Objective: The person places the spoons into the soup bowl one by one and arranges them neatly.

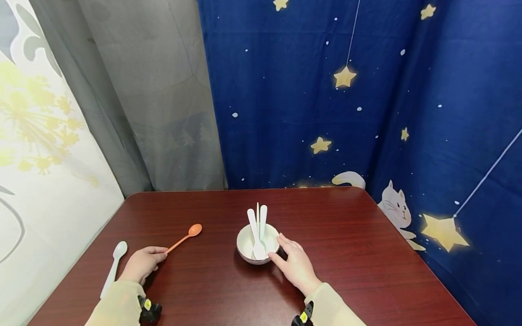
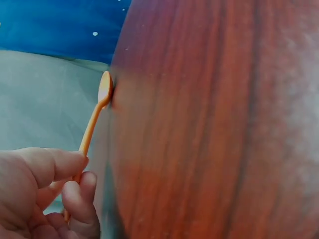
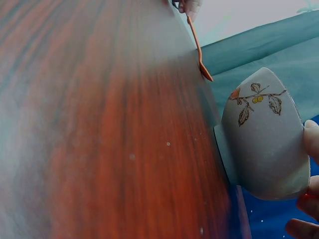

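Observation:
In the head view my left hand [image 1: 142, 263] pinches the handle end of an orange spoon [image 1: 178, 242] between thumb and fingers. The spoon's head points away to the right; the left wrist view shows the same orange spoon [image 2: 90, 127] near the tabletop. My right hand [image 1: 297, 266] holds the right side of a small white bowl [image 1: 244, 242], thumb and fingers at its rim. Inside the bowl lean a white spoon [image 1: 258, 249] and other pale utensils, handles up. On its outside the bowl [image 3: 266, 149] shows a leafy branch print in the right wrist view.
A white spoon [image 1: 115, 267] lies at the left of the dark red wooden table [image 1: 212, 290], beside my left forearm. Behind the table hang a grey curtain [image 1: 163, 113] and a blue star-patterned curtain [image 1: 285, 104]. Both wrists wear black devices.

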The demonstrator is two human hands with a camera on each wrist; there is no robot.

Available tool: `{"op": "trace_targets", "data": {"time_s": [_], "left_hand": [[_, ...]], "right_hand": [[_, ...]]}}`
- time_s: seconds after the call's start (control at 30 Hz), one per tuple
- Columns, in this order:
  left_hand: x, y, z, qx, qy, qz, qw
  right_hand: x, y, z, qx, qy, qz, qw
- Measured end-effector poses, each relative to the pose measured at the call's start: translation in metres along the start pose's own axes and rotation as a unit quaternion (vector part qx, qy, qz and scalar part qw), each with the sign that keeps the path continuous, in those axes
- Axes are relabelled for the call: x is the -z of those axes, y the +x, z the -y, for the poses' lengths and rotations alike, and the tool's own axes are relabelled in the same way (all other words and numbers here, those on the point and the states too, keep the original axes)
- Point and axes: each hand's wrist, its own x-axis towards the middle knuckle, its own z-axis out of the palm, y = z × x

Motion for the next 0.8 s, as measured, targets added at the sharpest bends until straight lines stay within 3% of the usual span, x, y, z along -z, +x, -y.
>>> {"op": "trace_targets", "data": {"time_s": [0.1, 0.27, 0.5, 0.67, 0.8], "left_hand": [[0.003, 0.000, -0.001, 0.014, -0.009, 0.010, 0.9998], [0.008, -0.001, -0.006, 0.004, 0.016, 0.019, 0.9997], [0.011, -0.004, -0.010, -0.003, 0.016, -0.027, 0.9995], [0.009, -0.004, -0.010, 0.012, -0.048, -0.045, 0.9978], [0.006, -0.004, -0.011, 0.013, -0.121, -0.041, 0.9917]], "right_hand": [[0.000, 0.000, 0.000, -0.001, -0.001, 0.000, 1.0000], [-0.001, 0.000, -0.001, -0.001, 0.001, 0.001, 1.0000], [-0.001, 0.000, -0.001, 0.000, 0.000, 0.001, 1.0000], [0.000, 0.001, -0.001, 0.001, -0.001, 0.000, 1.0000], [0.000, 0.001, 0.000, 0.000, -0.001, 0.000, 1.0000]]}}
